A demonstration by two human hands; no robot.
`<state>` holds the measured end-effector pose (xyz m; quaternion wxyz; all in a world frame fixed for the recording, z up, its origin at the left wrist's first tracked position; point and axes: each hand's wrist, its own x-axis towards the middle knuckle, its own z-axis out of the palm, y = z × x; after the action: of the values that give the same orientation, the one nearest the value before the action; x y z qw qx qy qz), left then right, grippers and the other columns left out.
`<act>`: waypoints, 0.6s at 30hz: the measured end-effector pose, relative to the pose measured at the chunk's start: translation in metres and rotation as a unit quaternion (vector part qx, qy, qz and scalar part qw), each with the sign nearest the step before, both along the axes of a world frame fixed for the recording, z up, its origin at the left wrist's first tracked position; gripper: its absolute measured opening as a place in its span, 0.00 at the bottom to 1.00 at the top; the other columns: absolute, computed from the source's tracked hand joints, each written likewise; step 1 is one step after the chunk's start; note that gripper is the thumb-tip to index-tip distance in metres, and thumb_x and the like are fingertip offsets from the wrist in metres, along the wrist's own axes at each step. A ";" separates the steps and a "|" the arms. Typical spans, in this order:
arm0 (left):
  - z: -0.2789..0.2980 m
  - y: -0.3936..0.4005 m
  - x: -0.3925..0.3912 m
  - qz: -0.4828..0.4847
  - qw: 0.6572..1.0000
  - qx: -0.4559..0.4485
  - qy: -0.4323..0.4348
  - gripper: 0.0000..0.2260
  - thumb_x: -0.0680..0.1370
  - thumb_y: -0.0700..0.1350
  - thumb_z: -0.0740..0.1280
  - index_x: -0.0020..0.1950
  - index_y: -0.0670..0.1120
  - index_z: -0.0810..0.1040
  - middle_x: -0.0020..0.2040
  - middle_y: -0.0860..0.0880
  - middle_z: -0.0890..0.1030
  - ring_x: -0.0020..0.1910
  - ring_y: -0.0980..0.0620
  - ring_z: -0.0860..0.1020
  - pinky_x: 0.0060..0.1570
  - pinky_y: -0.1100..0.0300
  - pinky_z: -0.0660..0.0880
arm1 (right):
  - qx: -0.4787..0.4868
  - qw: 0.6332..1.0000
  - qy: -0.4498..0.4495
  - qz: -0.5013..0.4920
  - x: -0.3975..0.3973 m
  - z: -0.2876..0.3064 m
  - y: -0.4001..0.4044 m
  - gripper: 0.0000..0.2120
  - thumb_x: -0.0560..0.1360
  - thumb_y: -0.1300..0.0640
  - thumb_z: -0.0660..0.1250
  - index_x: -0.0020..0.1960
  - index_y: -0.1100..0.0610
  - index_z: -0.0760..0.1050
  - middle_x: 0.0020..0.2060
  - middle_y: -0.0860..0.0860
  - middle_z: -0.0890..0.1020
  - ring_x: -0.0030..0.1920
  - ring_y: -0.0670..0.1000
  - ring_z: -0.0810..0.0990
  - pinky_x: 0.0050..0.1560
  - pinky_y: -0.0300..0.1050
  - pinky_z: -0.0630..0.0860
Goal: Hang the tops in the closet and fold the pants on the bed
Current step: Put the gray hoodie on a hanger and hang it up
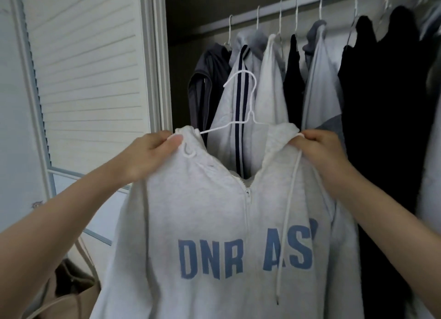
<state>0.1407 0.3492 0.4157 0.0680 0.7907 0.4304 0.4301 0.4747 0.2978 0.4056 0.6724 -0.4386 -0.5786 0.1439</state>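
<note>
Your left hand pinches the grey hoodie at one collar edge; your right hand pinches the other. A white wire hanger sits inside the neck, hook up, below the closet rod. Hung tops fill the rod behind. Louvered door at left.
</note>
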 end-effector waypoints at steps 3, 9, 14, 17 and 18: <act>0.003 -0.009 0.002 0.053 0.993 0.079 0.072 0.21 0.74 0.68 0.56 0.33 0.54 0.69 0.28 0.55 0.75 0.30 0.58 0.72 0.32 0.59 0.64 | 0.024 0.999 -0.022 -0.014 -0.010 0.003 0.001 0.09 0.73 0.59 0.69 0.35 0.60 0.75 0.32 0.53 0.72 0.34 0.46 0.71 0.33 0.37 0.65; 0.007 -0.012 0.004 0.167 0.961 0.205 0.078 0.25 0.73 0.68 0.51 0.31 0.49 0.65 0.28 0.51 0.72 0.30 0.53 0.71 0.30 0.56 0.60 | 0.008 0.998 -0.060 0.020 -0.033 0.005 0.009 0.06 0.74 0.59 0.69 0.40 0.60 0.80 0.35 0.51 0.79 0.34 0.40 0.75 0.36 0.31 0.70; 0.012 -0.008 -0.035 0.216 0.954 0.206 0.000 0.27 0.72 0.67 0.56 0.32 0.43 0.68 0.27 0.46 0.71 0.30 0.43 0.71 0.31 0.53 0.63 | -0.029 0.981 -0.178 0.071 -0.022 0.001 0.009 0.09 0.68 0.51 0.76 0.46 0.52 0.80 0.40 0.43 0.83 0.39 0.38 0.80 0.40 0.32 0.76; 0.009 -0.013 -0.057 0.219 0.953 0.198 -0.068 0.28 0.69 0.69 0.55 0.31 0.43 0.68 0.25 0.47 0.69 0.29 0.45 0.68 0.33 0.52 0.65 | -0.010 0.975 -0.208 0.077 -0.003 0.001 0.009 0.20 0.65 0.40 0.73 0.40 0.58 0.78 0.37 0.46 0.79 0.37 0.42 0.77 0.39 0.35 0.71; 0.007 -0.015 -0.060 0.219 0.952 0.200 -0.073 0.28 0.68 0.69 0.55 0.30 0.44 0.66 0.25 0.48 0.67 0.28 0.46 0.66 0.33 0.52 0.64 | -0.016 0.976 -0.198 0.089 -0.001 0.004 0.009 0.26 0.65 0.36 0.69 0.39 0.61 0.77 0.34 0.47 0.77 0.36 0.42 0.75 0.38 0.35 0.69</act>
<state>0.0809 0.3346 0.4225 -0.1562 0.6405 0.4919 0.5687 0.4737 0.3065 0.4093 0.5215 -0.4162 -0.7347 0.1226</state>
